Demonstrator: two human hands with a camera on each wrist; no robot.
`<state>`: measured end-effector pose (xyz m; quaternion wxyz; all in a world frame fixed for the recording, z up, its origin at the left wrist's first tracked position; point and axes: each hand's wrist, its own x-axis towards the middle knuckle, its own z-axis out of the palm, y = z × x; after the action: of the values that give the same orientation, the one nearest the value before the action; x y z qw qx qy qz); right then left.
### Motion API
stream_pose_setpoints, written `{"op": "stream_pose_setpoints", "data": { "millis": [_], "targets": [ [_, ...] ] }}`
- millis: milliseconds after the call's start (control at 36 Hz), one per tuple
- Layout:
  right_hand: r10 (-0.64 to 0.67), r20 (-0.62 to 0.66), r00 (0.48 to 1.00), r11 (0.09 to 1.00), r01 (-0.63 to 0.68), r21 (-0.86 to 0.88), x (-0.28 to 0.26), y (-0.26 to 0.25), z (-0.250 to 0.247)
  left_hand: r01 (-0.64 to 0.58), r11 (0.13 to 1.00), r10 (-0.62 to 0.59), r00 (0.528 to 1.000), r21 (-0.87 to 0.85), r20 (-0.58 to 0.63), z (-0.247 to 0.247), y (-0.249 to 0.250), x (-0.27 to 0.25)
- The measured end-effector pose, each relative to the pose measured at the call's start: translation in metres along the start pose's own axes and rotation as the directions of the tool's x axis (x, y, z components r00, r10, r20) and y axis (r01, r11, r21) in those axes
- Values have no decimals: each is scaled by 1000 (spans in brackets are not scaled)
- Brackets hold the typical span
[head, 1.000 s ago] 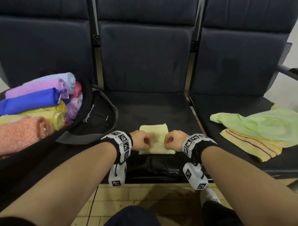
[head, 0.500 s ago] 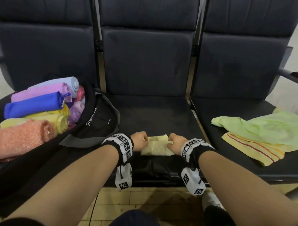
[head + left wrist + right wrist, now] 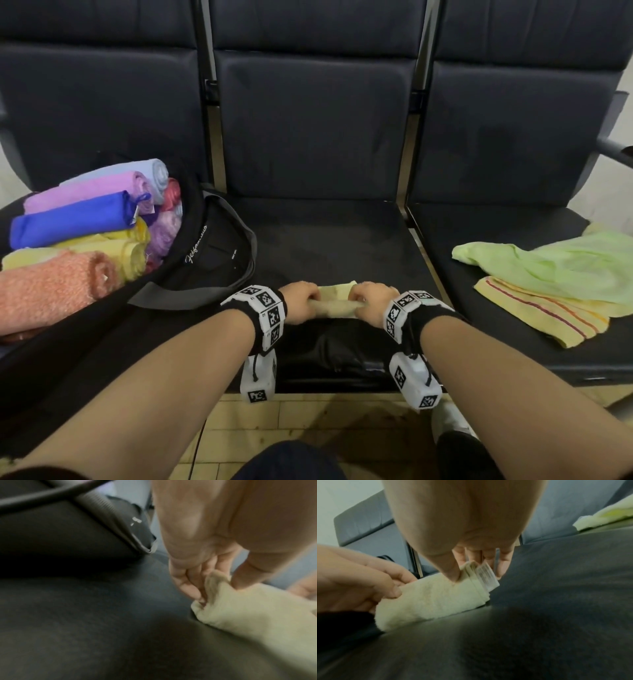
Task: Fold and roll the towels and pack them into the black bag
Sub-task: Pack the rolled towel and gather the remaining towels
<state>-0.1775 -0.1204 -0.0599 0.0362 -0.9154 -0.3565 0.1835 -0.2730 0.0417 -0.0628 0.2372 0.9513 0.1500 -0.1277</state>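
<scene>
A pale yellow towel (image 3: 337, 301) lies partly rolled near the front of the middle seat (image 3: 329, 240). My left hand (image 3: 301, 301) pinches its left end (image 3: 216, 588) between thumb and fingers. My right hand (image 3: 371, 301) pinches the right end (image 3: 471, 577), where a white label (image 3: 486, 576) sticks out. The roll (image 3: 428, 601) rests on the seat between both hands. On the left seat stands the black bag (image 3: 212, 246), open, with several rolled towels (image 3: 75, 222) of different colours in it.
On the right seat lie a loose light green towel (image 3: 555, 263) and under it a yellow striped towel (image 3: 541, 311). Dark seat backs (image 3: 315, 120) rise behind. A tiled floor (image 3: 274, 428) shows below the seat's front edge.
The flat folded towel has been rolled up from its near edge away from me. Both hands moved forward with it and now hold the ends of the roll.
</scene>
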Motion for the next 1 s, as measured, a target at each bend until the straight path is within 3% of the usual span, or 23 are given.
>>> {"op": "stream_pose_setpoints", "data": {
  "millis": [139,306,389,500,750,889,1000],
  "targets": [
    [97,-26,995,964,-88,251,5,-5,-8,120,980,-130,990,-159,-50,-7,-3,6],
    [193,-15,981,964,-187,187,11,-4,3,193,981,-193,981,-5,-35,3,-9,14],
    [170,-55,984,957,-151,249,13,-3,7,183,983,-184,982,-21,-35,2,-11,17],
    [76,98,992,957,-100,273,10,-6,0,175,985,-175,982,8,69,-5,-7,19],
    [160,312,937,967,-212,140,17,-14,-15,179,982,-190,943,64,274,-11,-1,19],
    [144,255,956,968,-190,164,10,-18,-32,135,990,-141,974,43,176,-27,1,7],
    [110,71,991,961,-125,248,0,-29,-52,165,980,-167,986,-106,-3,-48,2,-8]
  ]
}}
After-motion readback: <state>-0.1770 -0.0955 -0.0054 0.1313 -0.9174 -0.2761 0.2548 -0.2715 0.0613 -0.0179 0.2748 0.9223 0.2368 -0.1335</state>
